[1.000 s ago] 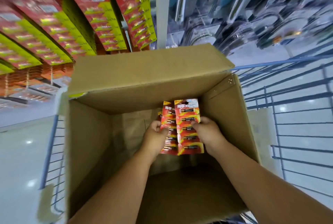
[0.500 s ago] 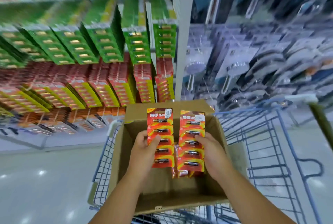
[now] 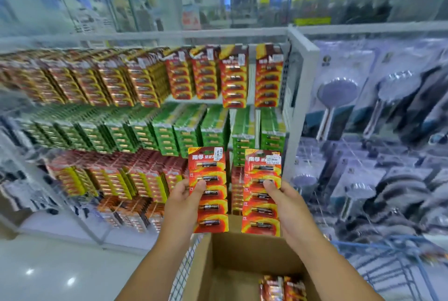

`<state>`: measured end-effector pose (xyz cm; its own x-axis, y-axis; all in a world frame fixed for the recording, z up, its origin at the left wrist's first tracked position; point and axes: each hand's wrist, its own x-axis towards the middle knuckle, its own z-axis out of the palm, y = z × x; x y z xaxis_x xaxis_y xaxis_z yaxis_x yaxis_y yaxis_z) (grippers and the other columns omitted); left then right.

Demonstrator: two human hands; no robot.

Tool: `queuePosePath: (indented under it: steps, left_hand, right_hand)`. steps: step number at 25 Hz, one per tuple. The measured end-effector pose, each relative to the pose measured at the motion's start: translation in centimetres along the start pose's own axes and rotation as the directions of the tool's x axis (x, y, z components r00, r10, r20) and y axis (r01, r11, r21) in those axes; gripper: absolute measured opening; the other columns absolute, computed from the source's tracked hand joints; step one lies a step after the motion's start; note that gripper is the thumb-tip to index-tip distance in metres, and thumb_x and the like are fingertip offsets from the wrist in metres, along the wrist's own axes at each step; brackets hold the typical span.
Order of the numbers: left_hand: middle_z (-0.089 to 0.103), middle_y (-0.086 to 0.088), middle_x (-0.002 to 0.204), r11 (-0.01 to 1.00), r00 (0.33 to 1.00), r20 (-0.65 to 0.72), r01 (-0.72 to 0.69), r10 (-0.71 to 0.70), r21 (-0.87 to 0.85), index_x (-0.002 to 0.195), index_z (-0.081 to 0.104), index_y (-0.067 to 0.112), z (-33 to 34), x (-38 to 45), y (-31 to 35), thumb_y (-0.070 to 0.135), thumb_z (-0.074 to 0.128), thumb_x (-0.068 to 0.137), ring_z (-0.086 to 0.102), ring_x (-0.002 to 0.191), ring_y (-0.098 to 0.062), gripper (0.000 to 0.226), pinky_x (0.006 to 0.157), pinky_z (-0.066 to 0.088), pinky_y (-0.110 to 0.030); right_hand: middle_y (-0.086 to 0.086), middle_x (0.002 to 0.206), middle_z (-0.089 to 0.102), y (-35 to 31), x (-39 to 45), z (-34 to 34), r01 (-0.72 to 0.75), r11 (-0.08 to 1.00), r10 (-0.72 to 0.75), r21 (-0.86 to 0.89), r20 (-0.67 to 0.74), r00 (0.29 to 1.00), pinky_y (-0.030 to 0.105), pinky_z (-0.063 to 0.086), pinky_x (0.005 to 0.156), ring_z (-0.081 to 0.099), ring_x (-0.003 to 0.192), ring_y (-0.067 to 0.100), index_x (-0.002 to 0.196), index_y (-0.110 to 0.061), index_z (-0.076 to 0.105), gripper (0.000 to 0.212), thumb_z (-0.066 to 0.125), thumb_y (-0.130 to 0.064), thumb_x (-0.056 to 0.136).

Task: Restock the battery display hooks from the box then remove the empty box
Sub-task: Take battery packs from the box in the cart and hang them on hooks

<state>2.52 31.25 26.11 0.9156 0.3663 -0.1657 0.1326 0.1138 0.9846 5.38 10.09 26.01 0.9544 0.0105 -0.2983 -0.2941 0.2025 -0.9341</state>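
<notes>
Both forearms reach up and forward from the bottom of the view, each hand raising a red battery card in front of the display rack (image 3: 300, 87). The left hand (image 3: 184, 203) holds the left battery card (image 3: 209, 189) upright, thumb pressed across its front near the second cell, fingers hidden behind; that grip is closed on the card. The right hand (image 3: 291, 206) holds the right battery card (image 3: 261, 194) the same way, thumb on the front at about the second cell, its grip also closed on the card. The two cards stand side by side, apart, above the far edge of the cardboard box (image 3: 232, 266).

Each card carries five cells in a column, white characters across the red top and a white price sticker at the upper right; the right one seems to read 12.00, the rest too blurred to read.

The rack's hooks carry rows of hanging cards: red and yellow on top, green in the middle (image 3: 169, 131), red, yellow and orange below. To the right hang packaged shower heads (image 3: 339, 97). The box sits in a blue wire cart (image 3: 400, 264), with more battery cards (image 3: 282, 287) lying at its bottom. The floor (image 3: 48, 271) is pale and glossy, with light reflections.
</notes>
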Motion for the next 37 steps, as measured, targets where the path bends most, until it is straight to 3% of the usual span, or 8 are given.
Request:
queuePosePath:
  steps: [5,9,15,21,24,26,29,37]
  left_hand:
    - [0.081,-0.003,0.094,0.993,0.994,0.003,-0.112,0.112,-0.042,0.114,0.067,0.019,-2.6,5.2,6.1,0.033,0.066,0.101,0.08,0.082,-0.023,0.02,0.071,0.064,-0.045]
    - [0.081,0.004,0.092,0.977,0.975,0.076,-0.203,0.208,-0.061,0.113,0.068,0.027,-5.3,11.7,10.4,0.036,0.067,0.1,0.078,0.078,-0.01,0.016,0.061,0.06,-0.029]
    - [0.081,0.005,0.1,0.967,0.956,0.169,-0.221,0.24,-0.127,0.113,0.067,0.031,-7.7,21.0,15.1,0.043,0.068,0.098,0.079,0.09,-0.021,0.019,0.081,0.064,-0.05]
    - [0.081,0.006,0.1,0.965,0.96,0.157,-0.209,0.234,-0.157,0.111,0.068,0.032,-8.6,25.5,16.4,0.044,0.065,0.1,0.079,0.089,-0.021,0.017,0.081,0.064,-0.054]
    - [0.081,0.007,0.099,0.966,0.961,0.162,-0.197,0.224,-0.17,0.108,0.069,0.033,-8.5,26.8,16.6,0.044,0.064,0.101,0.079,0.089,-0.02,0.014,0.081,0.064,-0.054]
    - [0.081,0.007,0.098,0.969,0.961,0.171,-0.193,0.219,-0.157,0.108,0.069,0.033,-8.2,27.4,16.6,0.044,0.064,0.101,0.079,0.088,-0.02,0.015,0.079,0.064,-0.054]
    - [0.081,0.007,0.098,0.974,0.965,0.163,-0.184,0.204,-0.132,0.111,0.068,0.032,-7.8,28.1,16.5,0.045,0.066,0.099,0.079,0.087,-0.02,0.017,0.079,0.065,-0.053]
    - [0.079,0.006,0.109,0.977,0.968,0.144,-0.192,0.204,-0.097,0.12,0.066,0.035,-6.9,29.9,16.5,0.06,0.069,0.092,0.078,0.094,-0.021,0.038,0.078,0.065,-0.051]
  right_hand:
    - [0.0,0.098,0.082,-5.1,2.2,7.8,0.087,0.996,-0.087,0.015,0.024,0.996,0.05,0.063,0.082,0.08,0.087,0.024,0.116,-0.03,0.07,0.018,0.063,-0.038,0.102]
    - [-0.001,0.099,0.082,-8.8,5.4,14.9,0.194,0.981,-0.194,0.0,-0.019,0.981,0.044,0.063,0.078,0.08,0.087,0.021,0.116,-0.026,0.072,0.021,0.062,-0.038,0.102]
    - [-0.009,0.098,0.081,-12.5,10.6,22.8,0.268,0.963,-0.268,-0.021,-0.129,0.955,0.042,0.064,0.077,0.079,0.086,0.013,0.113,-0.029,0.074,0.02,0.062,-0.041,0.102]
    - [-0.012,0.093,0.081,-14.2,14.2,25.8,0.291,0.955,-0.297,-0.063,-0.133,0.945,0.031,0.063,0.062,0.078,0.081,0.007,0.113,-0.026,0.073,0.022,0.062,-0.042,0.102]
    - [-0.008,0.116,0.077,-14.3,15.6,26.1,0.256,0.963,-0.266,-0.08,-0.177,0.948,0.052,0.059,0.095,0.072,0.112,0.022,0.122,-0.03,0.072,0.037,0.066,-0.055,0.094]
    - [-0.007,0.106,0.08,-14.4,16.2,25.9,0.244,0.967,-0.253,-0.071,-0.193,0.948,0.051,0.06,0.093,0.076,0.102,0.022,0.115,-0.029,0.074,0.027,0.063,-0.049,0.1]
    - [-0.008,0.089,0.081,-14.7,16.4,25.9,0.253,0.965,-0.261,-0.065,-0.173,0.95,0.04,0.064,0.07,0.079,0.078,0.013,0.107,-0.027,0.075,0.021,0.059,-0.042,0.104]
    - [-0.007,0.121,0.074,-14.6,18.6,26.0,0.258,0.961,-0.274,-0.102,-0.204,0.94,0.055,0.053,0.105,0.067,0.117,0.022,0.122,-0.028,0.071,0.034,0.063,-0.051,0.099]
